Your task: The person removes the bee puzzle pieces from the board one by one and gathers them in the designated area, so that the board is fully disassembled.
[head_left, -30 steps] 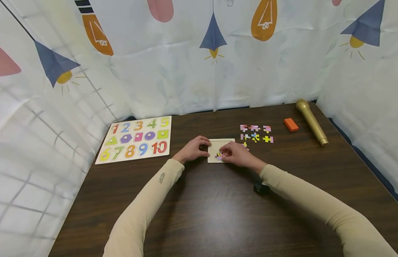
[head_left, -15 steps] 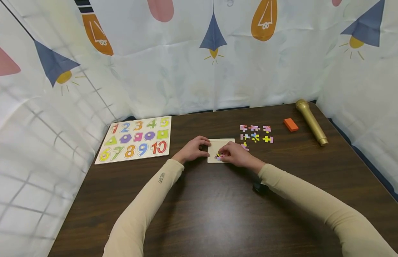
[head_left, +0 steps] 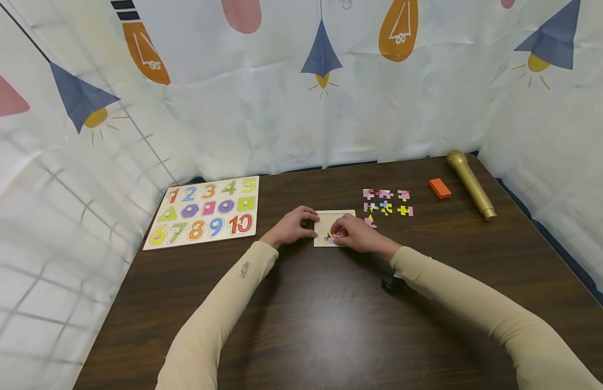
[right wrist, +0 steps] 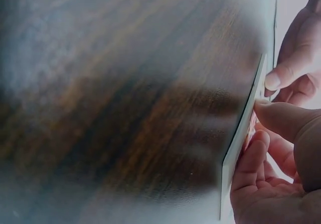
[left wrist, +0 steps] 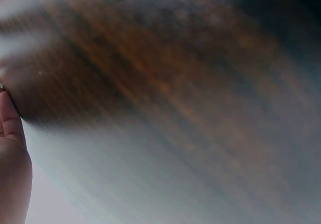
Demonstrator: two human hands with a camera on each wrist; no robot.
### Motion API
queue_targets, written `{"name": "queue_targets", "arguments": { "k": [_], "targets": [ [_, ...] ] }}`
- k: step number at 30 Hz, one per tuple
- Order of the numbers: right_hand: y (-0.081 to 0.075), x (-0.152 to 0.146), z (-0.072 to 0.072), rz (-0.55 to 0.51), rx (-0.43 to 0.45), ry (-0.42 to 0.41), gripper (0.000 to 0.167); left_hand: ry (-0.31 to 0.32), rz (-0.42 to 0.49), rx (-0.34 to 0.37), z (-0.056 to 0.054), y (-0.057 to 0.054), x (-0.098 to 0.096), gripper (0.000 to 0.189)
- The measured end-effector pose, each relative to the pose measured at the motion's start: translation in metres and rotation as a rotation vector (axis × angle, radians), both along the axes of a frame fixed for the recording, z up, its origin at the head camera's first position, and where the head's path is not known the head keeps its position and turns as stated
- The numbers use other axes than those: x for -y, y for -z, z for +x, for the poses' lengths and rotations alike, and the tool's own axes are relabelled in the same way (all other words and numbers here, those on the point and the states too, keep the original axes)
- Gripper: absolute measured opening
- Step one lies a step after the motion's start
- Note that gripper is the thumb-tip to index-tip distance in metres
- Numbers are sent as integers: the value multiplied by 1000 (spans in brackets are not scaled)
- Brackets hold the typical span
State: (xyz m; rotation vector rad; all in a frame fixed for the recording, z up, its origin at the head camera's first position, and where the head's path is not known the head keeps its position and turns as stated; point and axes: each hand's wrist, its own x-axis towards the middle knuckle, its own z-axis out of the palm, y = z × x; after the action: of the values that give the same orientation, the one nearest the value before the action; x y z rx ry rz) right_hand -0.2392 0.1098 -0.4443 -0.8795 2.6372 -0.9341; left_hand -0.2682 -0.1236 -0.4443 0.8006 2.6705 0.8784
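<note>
puzzle tray (head_left: 326,223): right part hidden under right hand (head_left: 357,234) | piece beneath fingers: too small to tell

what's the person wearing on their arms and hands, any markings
Both arms are covered to the wrist by snug beige sleeves. The left sleeve carries a small dark printed word near the forearm, too small to read; the right sleeve looks plain. The left hand and right hand are bare: no gloves or rings visible.

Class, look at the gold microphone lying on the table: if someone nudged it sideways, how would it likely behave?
The gold microphone is a long round body lying flat, so it would probably roll. It looks rigid, not floppy. Its shiny finish suggests a somewhat slippery grip.
</note>
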Motion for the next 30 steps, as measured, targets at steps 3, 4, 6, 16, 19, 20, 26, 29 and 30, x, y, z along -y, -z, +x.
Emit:
{"name": "queue_targets", "arguments": {
  "k": [3,4,6,16,19,20,26,29,30],
  "targets": [
    [0,0,0,-9,11,-3,23,4,3,-4,0,0,0,42],
    [0,0,0,-13,14,-5,24,3,2,-2,0,0,0,42],
    [-1,-1,0,-17,14,-12,26,5,0,-3,0,0,-1,42],
    [1,-2,1,-9,7,-31,29,1,-6,6,1,-1,-1,41],
    [2,-2,2,-1,-1,-36,31,3,-5,4,0,0,0,41],
    [2,-2,2,0,-6,-42,32,4,-4,4,0,0,0,41],
    [1,-2,1,11,-12,-71,35,3,3,10,0,0,0,41],
    [1,-3,0,21,-9,-74,36,1,2,17,0,0,0,41],
    [2,-3,0,24,-8,-74,37,1,1,16,0,0,0,41]
  ]
}}
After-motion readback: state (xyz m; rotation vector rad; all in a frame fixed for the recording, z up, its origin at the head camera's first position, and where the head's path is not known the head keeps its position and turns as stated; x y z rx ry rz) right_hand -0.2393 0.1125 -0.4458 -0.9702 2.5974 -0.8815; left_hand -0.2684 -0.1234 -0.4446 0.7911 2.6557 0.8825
